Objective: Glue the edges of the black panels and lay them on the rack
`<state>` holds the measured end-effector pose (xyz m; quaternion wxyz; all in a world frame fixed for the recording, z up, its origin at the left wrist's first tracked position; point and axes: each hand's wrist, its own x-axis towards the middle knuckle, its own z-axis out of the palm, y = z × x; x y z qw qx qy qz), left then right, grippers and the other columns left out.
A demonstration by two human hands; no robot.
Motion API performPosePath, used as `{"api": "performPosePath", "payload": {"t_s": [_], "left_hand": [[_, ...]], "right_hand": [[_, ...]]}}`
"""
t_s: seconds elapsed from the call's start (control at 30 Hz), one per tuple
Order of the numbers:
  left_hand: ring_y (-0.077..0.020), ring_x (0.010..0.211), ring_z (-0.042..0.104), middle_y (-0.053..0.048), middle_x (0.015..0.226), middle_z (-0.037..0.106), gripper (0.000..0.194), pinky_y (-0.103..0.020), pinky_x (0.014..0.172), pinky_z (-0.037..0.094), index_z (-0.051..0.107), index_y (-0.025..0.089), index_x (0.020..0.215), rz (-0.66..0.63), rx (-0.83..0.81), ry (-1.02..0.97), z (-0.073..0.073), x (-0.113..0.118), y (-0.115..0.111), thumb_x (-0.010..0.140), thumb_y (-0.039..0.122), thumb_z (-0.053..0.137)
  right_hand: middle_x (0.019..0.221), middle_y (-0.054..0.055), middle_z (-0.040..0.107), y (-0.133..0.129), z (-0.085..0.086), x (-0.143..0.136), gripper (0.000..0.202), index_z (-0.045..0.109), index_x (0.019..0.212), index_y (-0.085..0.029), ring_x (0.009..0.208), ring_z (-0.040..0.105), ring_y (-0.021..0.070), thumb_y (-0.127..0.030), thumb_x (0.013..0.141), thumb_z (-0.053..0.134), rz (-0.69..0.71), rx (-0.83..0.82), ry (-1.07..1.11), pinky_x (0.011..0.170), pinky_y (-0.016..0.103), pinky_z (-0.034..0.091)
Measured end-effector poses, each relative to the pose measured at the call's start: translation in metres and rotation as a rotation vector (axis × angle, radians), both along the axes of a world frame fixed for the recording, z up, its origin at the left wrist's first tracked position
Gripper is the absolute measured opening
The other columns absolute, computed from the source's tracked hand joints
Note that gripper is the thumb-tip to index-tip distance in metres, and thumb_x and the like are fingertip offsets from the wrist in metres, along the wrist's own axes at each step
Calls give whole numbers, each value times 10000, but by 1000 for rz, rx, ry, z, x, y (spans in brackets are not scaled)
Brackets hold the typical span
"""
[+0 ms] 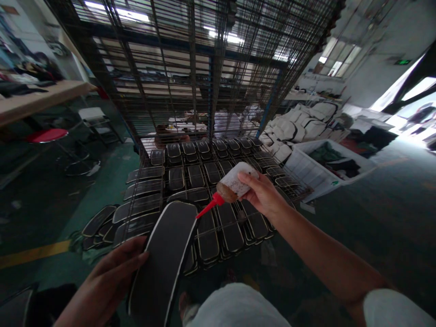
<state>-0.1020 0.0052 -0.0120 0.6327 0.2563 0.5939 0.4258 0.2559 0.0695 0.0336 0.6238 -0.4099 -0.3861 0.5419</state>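
Observation:
My left hand [114, 270] grips the left edge of a long dark panel [165, 254] with rounded corners and a pale line along its rim. In my right hand [259, 193] is a white squeeze bottle [235, 179], tilted down to the left, with brownish stuff near its neck. Its red nozzle [207, 208] points at the panel's upper right edge, and the tip appears to touch the pale line there. Under and behind my hands, many similar dark panels [207, 238] lie in rows on a wire rack shelf.
A tall wire rack [200, 68] stands upright ahead. To the right are a white bin [306, 165] with dark cloth and a heap of white pieces [299, 125]. On the left, a red stool [47, 135] stands by a table [44, 97]; more panels [98, 222] lie low nearby.

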Motion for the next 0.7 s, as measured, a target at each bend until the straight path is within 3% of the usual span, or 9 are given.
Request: {"api": "performPosePath", "payload": {"t_s": [0.1,0.3,0.5,0.7], "left_hand": [[-270,755,844,-48,927,907,574,-267,593,681,896,281,942,3,57,-23,-2,4,-1,417,240,1123],[-301,699,840,-51,898,899,591,-348,576,712,866,268,966,-97,-5,-78,0,3,8,441,264,1136],[-283,662,831,-48,868,893,633,-329,545,701,843,239,967,-32,-3,-105,7,13,13,398,190,1118],[-269,580,801,-43,776,868,518,-310,461,662,839,240,901,11,1,-120,16,24,17,441,84,1019]], "right_hand": [[802,28,737,3,-1,1,615,727,915,-197,649,688,186,-583,591,1079,-60,0,-4,439,247,557],[757,18,724,4,0,-2,645,711,880,-197,615,669,177,-600,548,1089,-71,-34,-30,419,236,530],[748,19,728,-2,-1,-10,687,697,881,-189,604,676,184,-615,515,1093,-66,-40,-43,414,248,549],[766,10,721,-10,-6,-17,646,691,925,-200,627,690,187,-590,583,1076,-28,-26,-87,433,246,554]]}}
